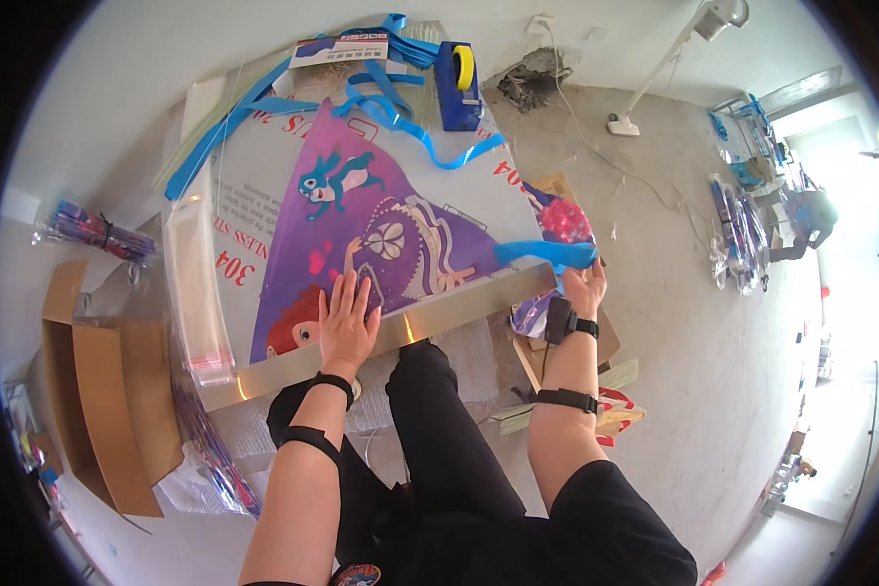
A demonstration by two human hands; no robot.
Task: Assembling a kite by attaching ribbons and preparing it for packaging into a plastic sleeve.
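Note:
A purple triangular sheet (303, 225), printed with cartoon figures and shaped like a kite sail, lies on the metal-edged worktable (264, 146) in front of me. My left hand (348, 324) rests flat on its near part, fingers spread. Beyond the table's right edge, my right hand (586, 285) pinches the end of a blue ribbon (547, 251). The ribbon's other end lies against the sheet's right corner; whether it is attached there I cannot tell.
A blue tape dispenser (459, 86) with yellow tape stands at the table's far right, beside loose blue ribbons (391, 112). Clear plastic sleeves (200, 293) lie along the left edge. An open cardboard box (107, 391) stands left. A white lamp (674, 59) and another person (806, 220) are further off.

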